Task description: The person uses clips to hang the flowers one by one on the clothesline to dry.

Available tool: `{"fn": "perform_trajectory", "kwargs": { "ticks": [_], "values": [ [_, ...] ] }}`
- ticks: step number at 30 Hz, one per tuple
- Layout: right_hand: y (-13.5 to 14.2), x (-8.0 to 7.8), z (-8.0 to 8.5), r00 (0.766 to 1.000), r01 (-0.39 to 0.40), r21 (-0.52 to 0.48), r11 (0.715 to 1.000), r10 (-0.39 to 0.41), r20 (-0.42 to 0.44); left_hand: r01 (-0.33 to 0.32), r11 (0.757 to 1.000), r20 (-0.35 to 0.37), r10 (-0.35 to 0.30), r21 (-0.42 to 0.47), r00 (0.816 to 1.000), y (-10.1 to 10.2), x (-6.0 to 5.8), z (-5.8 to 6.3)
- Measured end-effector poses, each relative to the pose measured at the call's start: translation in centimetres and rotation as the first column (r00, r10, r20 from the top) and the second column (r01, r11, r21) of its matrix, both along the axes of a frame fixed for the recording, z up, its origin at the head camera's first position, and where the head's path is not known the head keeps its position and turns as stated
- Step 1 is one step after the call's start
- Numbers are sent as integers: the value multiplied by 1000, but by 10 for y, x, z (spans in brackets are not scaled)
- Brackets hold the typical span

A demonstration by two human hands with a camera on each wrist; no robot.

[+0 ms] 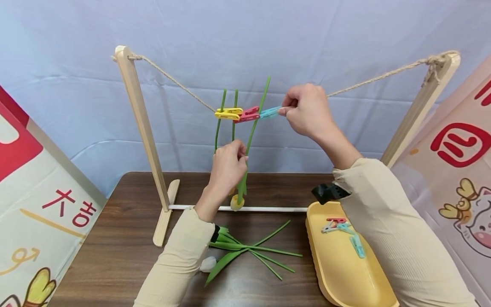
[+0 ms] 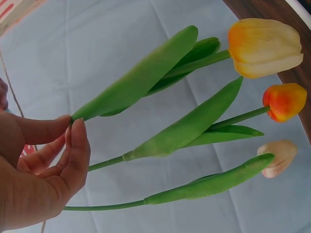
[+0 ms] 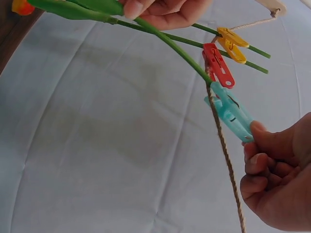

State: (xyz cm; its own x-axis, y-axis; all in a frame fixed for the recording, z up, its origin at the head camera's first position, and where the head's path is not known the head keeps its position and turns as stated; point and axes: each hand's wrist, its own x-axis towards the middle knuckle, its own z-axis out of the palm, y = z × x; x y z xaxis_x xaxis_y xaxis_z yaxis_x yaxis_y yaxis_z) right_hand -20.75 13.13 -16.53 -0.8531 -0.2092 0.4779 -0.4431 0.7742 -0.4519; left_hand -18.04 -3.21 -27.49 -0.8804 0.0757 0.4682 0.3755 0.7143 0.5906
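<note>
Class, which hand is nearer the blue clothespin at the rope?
Right. The right hand pinches the blue clothespin; the left hand is lower and to its left, holding a tulip.

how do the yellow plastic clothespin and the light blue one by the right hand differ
The yellow plastic clothespin looks opaque; the light blue plastic clothespin looks translucent. In the head view, the yellow one sits farther left than the blue one. The yellow one is untouched; the right hand pinches the blue one. Both are at the beige twine rope.
</note>
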Motion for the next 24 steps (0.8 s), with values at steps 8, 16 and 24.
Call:
{"fn": "perform_trajectory", "kwargs": {
  "ticks": [8,16,24],
  "values": [
    [-6,-2,6,1000,-2,80,997,1,13,31,999,-64,-34,-38,997,0,-1,-5],
    [-9,-5,7,1000,-5,118,993,1,29,30,998,-89,-34,-46,995,2,-3,-9],
    [-9,-9,5,999,-35,129,991,37,-13,5,999,-87,-8,-40,996,2,-4,-9]
  ]
}}
